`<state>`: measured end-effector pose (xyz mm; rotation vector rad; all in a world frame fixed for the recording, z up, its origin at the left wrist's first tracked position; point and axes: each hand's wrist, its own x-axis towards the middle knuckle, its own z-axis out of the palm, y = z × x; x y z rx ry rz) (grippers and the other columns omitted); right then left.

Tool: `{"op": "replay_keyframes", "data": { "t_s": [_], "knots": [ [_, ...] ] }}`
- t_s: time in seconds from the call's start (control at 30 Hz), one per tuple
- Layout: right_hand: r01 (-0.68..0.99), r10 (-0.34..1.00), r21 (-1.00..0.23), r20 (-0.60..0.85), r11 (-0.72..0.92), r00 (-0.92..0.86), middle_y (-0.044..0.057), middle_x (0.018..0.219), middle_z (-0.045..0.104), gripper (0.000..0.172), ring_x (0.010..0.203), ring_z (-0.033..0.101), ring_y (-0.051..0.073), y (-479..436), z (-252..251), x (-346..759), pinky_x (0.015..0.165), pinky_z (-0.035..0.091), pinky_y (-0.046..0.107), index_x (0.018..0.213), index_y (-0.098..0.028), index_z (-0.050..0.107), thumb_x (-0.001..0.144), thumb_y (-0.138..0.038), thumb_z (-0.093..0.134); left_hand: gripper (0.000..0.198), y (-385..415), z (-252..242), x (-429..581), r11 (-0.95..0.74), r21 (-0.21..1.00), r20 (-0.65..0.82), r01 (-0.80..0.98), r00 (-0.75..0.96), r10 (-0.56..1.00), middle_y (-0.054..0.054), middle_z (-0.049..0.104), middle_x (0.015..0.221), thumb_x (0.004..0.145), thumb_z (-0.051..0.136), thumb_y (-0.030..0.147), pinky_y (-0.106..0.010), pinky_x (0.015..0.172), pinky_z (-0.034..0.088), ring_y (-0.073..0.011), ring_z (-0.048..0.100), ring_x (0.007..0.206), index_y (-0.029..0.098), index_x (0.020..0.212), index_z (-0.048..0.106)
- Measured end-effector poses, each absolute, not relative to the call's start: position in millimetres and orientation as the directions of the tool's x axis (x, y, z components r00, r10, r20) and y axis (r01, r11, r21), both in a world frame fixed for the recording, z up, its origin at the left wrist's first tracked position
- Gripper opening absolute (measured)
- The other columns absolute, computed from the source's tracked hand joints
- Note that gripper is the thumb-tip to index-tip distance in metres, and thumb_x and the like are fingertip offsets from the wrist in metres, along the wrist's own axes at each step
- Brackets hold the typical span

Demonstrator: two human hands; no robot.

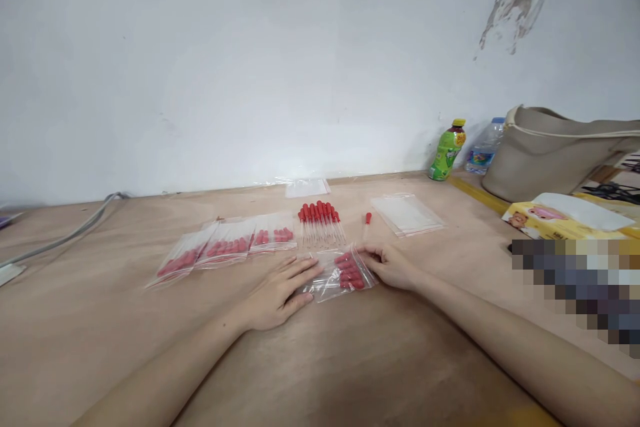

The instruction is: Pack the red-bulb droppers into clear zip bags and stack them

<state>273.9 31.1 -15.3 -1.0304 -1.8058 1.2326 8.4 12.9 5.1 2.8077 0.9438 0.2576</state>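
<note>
A clear zip bag [327, 283] lies on the table with several red-bulbed droppers [350, 271] inside, their bulbs toward its right end. My left hand [280, 290] rests flat with fingers spread, its fingertips on the bag's left end. At the opposite end, the fingers of my right hand [393, 265] are closed on the bag's zip edge. Just beyond the bag is a row of loose droppers [319, 215], red bulbs pointing away from me. One single dropper [368, 219] lies apart, to their right.
Filled zip bags [225, 243] overlap at the left. Flat bags [407, 213] are stacked at the right, and another flat bag [307, 187] lies by the wall. A green bottle [447, 152], a water bottle [485, 150], a beige bin [540, 153] and a tissue pack [540, 219] stand right. A grey cable [75, 230] runs left.
</note>
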Motion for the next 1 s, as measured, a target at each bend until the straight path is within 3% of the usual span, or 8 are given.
{"op": "replay_keyframes", "data": {
  "t_s": [0.1, 0.27, 0.37, 0.53, 0.73, 0.87, 0.93, 1.0],
  "knots": [
    [0.188, 0.874, -0.957, 0.107, 0.219, -0.474, 0.004, 0.091, 0.064, 0.030, 0.087, 0.058, 0.017, 32.2, -16.3, 275.6, 0.078, 0.045, 0.031, 0.089, -0.017, 0.062, 0.078, -0.041, 0.046, 0.044, 13.0, 5.7, 8.4, -0.795, 0.208, 0.106, 0.570, 0.795, 0.597, -0.002, 0.029, 0.139, 0.091, 0.035, 0.031, -0.042, 0.105, 0.017, -0.0197, 0.025, 0.127, 0.027, 0.134, 0.027],
    [0.284, 0.995, -0.958, 0.006, 0.034, -0.099, 0.002, 0.068, 0.062, 0.038, 0.061, 0.057, 0.012, 33.2, -19.0, 276.1, 0.058, 0.046, 0.025, 0.091, -0.014, 0.056, 0.069, -0.045, 0.058, 0.044, 12.8, 5.4, 8.5, -0.799, 0.212, 0.107, 0.563, 0.799, 0.591, 0.000, 0.029, 0.139, 0.091, 0.036, 0.031, -0.042, 0.106, 0.016, -0.0187, 0.026, 0.127, 0.029, 0.134, 0.026],
    [0.212, 0.957, -0.975, -0.127, -0.071, -0.260, 0.002, 0.065, 0.062, 0.043, 0.058, 0.056, 0.012, 26.8, -14.3, 271.4, 0.054, 0.044, 0.023, 0.089, -0.012, 0.058, 0.061, -0.043, 0.068, 0.045, 12.7, 5.1, 9.1, -0.808, 0.224, 0.102, 0.545, 0.812, 0.575, 0.001, 0.029, 0.139, 0.091, 0.035, 0.031, -0.042, 0.106, 0.015, -0.0178, 0.026, 0.127, 0.030, 0.134, 0.023],
    [0.106, 0.889, -0.988, -0.148, -0.113, -0.433, -0.002, 0.057, 0.059, 0.026, 0.048, 0.051, 0.006, 19.4, -6.1, 270.8, 0.047, 0.040, 0.018, 0.072, -0.013, 0.062, 0.062, -0.036, 0.068, 0.047, 12.4, 5.3, 9.6, -0.795, 0.296, 0.140, 0.529, 0.800, 0.584, 0.001, 0.027, 0.139, 0.090, 0.037, 0.030, -0.041, 0.105, 0.019, -0.0186, 0.023, 0.128, 0.029, 0.135, 0.022],
    [-0.239, 0.888, -0.940, -0.117, -0.244, -0.446, 0.004, 0.076, 0.067, 0.022, 0.068, 0.062, 0.014, 22.5, 0.9, 288.2, 0.066, 0.050, 0.028, 0.085, -0.014, 0.062, 0.066, -0.026, 0.066, 0.049, 10.0, 4.3, 7.1, -0.731, 0.404, 0.250, 0.550, 0.702, 0.667, -0.005, 0.030, 0.137, 0.087, 0.043, 0.031, -0.038, 0.100, 0.029, -0.0222, 0.032, 0.122, 0.027, 0.133, 0.028],
    [-0.375, 0.960, -0.917, -0.027, -0.135, -0.278, 0.006, 0.085, 0.067, 0.022, 0.076, 0.063, 0.017, 27.9, 12.1, 285.5, 0.072, 0.050, 0.032, 0.092, -0.016, 0.059, 0.071, -0.025, 0.059, 0.047, 8.9, 4.3, 10.0, -0.554, 0.612, 0.370, 0.564, 0.414, 0.832, -0.007, 0.053, 0.104, 0.087, 0.043, 0.037, -0.036, 0.081, 0.044, -0.0201, 0.052, 0.092, 0.025, 0.130, 0.032],
    [-0.425, 0.979, -0.901, 0.008, -0.081, -0.205, 0.006, 0.090, 0.066, 0.023, 0.082, 0.062, 0.017, 29.5, 14.5, 270.8, 0.076, 0.049, 0.032, 0.094, -0.018, 0.058, 0.072, -0.024, 0.058, 0.052, 8.4, 5.3, 15.2, -0.405, 0.807, 0.271, 0.429, 0.340, 0.901, -0.005, 0.056, 0.090, 0.088, 0.039, 0.041, -0.033, 0.071, 0.048, -0.0168, 0.057, 0.077, 0.024, 0.134, 0.023],
    [-0.470, 0.979, -0.878, 0.010, -0.088, -0.203, 0.006, 0.092, 0.066, 0.024, 0.086, 0.062, 0.017, 27.8, 13.2, 246.9, 0.079, 0.048, 0.033, 0.094, -0.018, 0.057, 0.071, -0.025, 0.058, 0.054, 7.7, 7.1, 22.1, -0.235, 0.951, 0.149, 0.199, 0.369, 0.917, -0.007, 0.058, 0.094, 0.089, 0.033, 0.045, -0.033, 0.071, 0.049, -0.0160, 0.059, 0.077, 0.024, 0.136, 0.016]
  ]
}}
